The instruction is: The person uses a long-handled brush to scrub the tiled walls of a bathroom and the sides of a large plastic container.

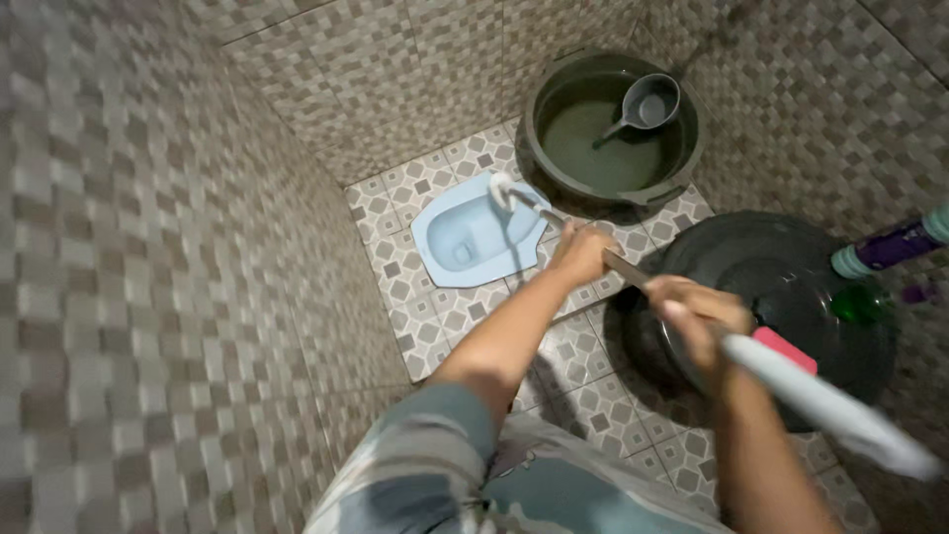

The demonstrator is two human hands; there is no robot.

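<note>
Both my hands grip a long-handled brush [633, 279] with a metal shaft and a white grip end. My left hand [581, 252] holds the shaft lower down, and my right hand [697, 314] holds it higher, near the white grip. The brush's white head [501, 190] rests on the far rim of a pale blue squat toilet [465, 237] set in the tiled floor.
A dark basin of water [613, 133] with a grey dipper [647, 104] floating in it stands in the far corner. A large black bucket [781, 287] sits to the right, with a pink sponge [786, 349] on it. Bottles [890, 247] stand at the right wall. Tiled walls close in on the left and at the back.
</note>
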